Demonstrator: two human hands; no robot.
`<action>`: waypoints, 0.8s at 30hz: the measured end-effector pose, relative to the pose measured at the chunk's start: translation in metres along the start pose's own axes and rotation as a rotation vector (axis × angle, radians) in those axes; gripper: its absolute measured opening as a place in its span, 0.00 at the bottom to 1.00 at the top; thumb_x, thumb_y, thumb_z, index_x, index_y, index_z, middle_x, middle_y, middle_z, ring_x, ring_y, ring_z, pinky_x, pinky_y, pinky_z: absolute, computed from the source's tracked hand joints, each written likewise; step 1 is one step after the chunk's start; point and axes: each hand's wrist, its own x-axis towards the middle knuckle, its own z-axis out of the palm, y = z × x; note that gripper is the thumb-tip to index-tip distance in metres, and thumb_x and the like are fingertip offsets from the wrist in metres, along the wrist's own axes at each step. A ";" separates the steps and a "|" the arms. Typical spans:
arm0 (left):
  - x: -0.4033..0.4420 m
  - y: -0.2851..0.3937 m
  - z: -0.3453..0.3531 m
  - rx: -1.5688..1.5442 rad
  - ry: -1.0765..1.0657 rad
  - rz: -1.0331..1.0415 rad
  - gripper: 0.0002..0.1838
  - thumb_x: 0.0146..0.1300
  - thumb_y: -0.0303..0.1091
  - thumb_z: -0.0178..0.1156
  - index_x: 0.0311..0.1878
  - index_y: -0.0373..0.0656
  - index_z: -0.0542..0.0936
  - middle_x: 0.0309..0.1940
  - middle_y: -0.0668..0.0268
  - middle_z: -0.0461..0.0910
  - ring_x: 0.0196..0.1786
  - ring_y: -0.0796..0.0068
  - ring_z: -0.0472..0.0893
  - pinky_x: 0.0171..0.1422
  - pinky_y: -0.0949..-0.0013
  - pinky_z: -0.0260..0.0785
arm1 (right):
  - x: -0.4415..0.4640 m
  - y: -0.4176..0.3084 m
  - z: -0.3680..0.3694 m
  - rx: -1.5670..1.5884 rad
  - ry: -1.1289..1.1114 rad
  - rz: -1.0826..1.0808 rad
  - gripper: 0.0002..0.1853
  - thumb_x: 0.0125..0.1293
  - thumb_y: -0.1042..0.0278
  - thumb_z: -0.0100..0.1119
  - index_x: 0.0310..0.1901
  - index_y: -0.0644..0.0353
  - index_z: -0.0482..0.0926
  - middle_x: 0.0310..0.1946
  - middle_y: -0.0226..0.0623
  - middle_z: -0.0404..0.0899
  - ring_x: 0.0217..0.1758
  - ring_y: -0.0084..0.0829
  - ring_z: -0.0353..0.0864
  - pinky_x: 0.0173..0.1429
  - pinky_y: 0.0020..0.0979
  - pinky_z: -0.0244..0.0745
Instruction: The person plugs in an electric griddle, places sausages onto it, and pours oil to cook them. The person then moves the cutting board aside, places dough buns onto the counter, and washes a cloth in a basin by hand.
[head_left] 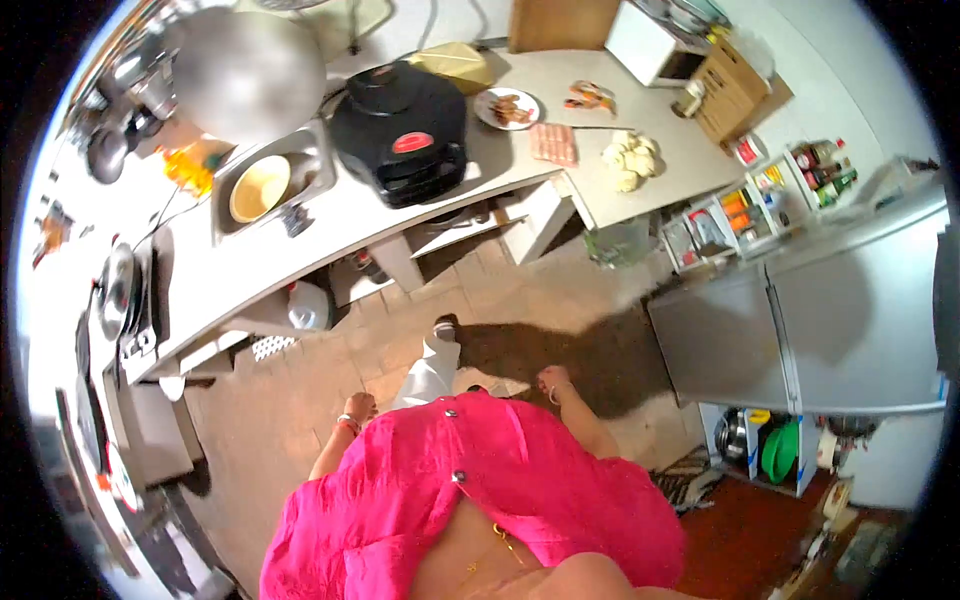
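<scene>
My left hand (360,406), with a band at the wrist, hangs in the air left of my pink top (420,470). On the other side is my right hand (552,379), with a bracelet on its wrist. Both hands are small in view, their fingers loosely bent and apart from any object; I see nothing in either. Below them lies the tiled floor (280,400), where one foot (445,327) in a sandal steps forward under white trousers (430,375).
Ahead runs a counter (300,255) with a sink (225,215), a yellow bowl (261,188), a black appliance (400,135), a plate of food (507,109), sausages (553,144) and cauliflower-like pieces (630,160). An open fridge door (740,225) juts out right, beside the fridge (850,320).
</scene>
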 end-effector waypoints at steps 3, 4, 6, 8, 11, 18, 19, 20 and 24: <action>0.032 -0.024 0.005 0.535 0.011 0.327 0.13 0.58 0.39 0.53 0.32 0.40 0.81 0.32 0.55 0.82 0.38 0.60 0.83 0.37 0.60 0.76 | 0.056 -0.012 0.001 -0.209 -0.047 0.068 0.06 0.57 0.71 0.59 0.31 0.66 0.80 0.20 0.40 0.78 0.20 0.30 0.77 0.24 0.34 0.70; 0.041 -0.026 -0.002 0.495 -0.016 0.284 0.13 0.59 0.39 0.53 0.33 0.40 0.81 0.32 0.56 0.82 0.38 0.61 0.83 0.38 0.61 0.76 | 0.057 -0.023 -0.004 -0.237 -0.036 0.056 0.07 0.57 0.70 0.59 0.31 0.66 0.80 0.21 0.40 0.78 0.21 0.30 0.77 0.25 0.34 0.71; 0.056 -0.030 -0.019 0.399 -0.064 0.175 0.12 0.59 0.39 0.53 0.34 0.40 0.80 0.34 0.57 0.82 0.38 0.62 0.82 0.38 0.61 0.76 | 0.055 -0.051 -0.018 -0.239 0.009 0.008 0.08 0.58 0.69 0.58 0.31 0.66 0.80 0.22 0.39 0.79 0.22 0.30 0.77 0.26 0.33 0.71; 0.072 -0.030 -0.040 0.262 -0.101 0.037 0.12 0.60 0.40 0.54 0.36 0.40 0.80 0.35 0.57 0.81 0.38 0.64 0.82 0.39 0.62 0.76 | 0.059 -0.079 -0.038 -0.241 0.058 -0.044 0.09 0.58 0.68 0.58 0.32 0.66 0.80 0.23 0.39 0.79 0.23 0.29 0.78 0.28 0.33 0.72; 0.101 -0.015 -0.069 0.054 -0.130 -0.112 0.13 0.61 0.40 0.55 0.39 0.40 0.79 0.36 0.59 0.81 0.39 0.66 0.82 0.39 0.64 0.75 | 0.068 -0.124 -0.082 -0.193 0.189 -0.131 0.10 0.58 0.66 0.57 0.32 0.66 0.80 0.25 0.39 0.80 0.24 0.29 0.79 0.30 0.33 0.72; 0.198 0.101 -0.101 -0.452 -0.224 -0.101 0.14 0.63 0.41 0.56 0.45 0.41 0.78 0.40 0.62 0.80 0.39 0.71 0.81 0.41 0.67 0.75 | 0.041 -0.237 -0.221 0.693 0.357 -0.256 0.09 0.65 0.68 0.52 0.43 0.62 0.75 0.32 0.39 0.81 0.28 0.31 0.81 0.28 0.34 0.79; 0.211 0.126 -0.101 -0.499 -0.253 -0.047 0.14 0.63 0.41 0.57 0.45 0.41 0.78 0.41 0.63 0.80 0.40 0.71 0.80 0.41 0.67 0.75 | 0.038 -0.247 -0.238 0.806 0.344 -0.259 0.09 0.65 0.68 0.52 0.43 0.62 0.74 0.32 0.39 0.81 0.28 0.31 0.82 0.29 0.34 0.79; 0.224 0.152 -0.098 -0.532 -0.286 0.010 0.15 0.63 0.41 0.57 0.46 0.41 0.78 0.41 0.63 0.80 0.40 0.72 0.80 0.41 0.68 0.75 | 0.044 -0.255 -0.255 0.917 0.328 -0.264 0.09 0.65 0.68 0.52 0.44 0.61 0.73 0.32 0.39 0.81 0.29 0.32 0.82 0.30 0.35 0.80; 0.274 0.271 -0.081 -0.569 -0.403 0.194 0.17 0.67 0.40 0.54 0.52 0.38 0.75 0.42 0.61 0.79 0.40 0.74 0.79 0.43 0.69 0.73 | 0.092 -0.277 -0.327 1.023 0.285 -0.269 0.12 0.64 0.64 0.55 0.45 0.62 0.71 0.32 0.40 0.80 0.30 0.34 0.81 0.30 0.36 0.80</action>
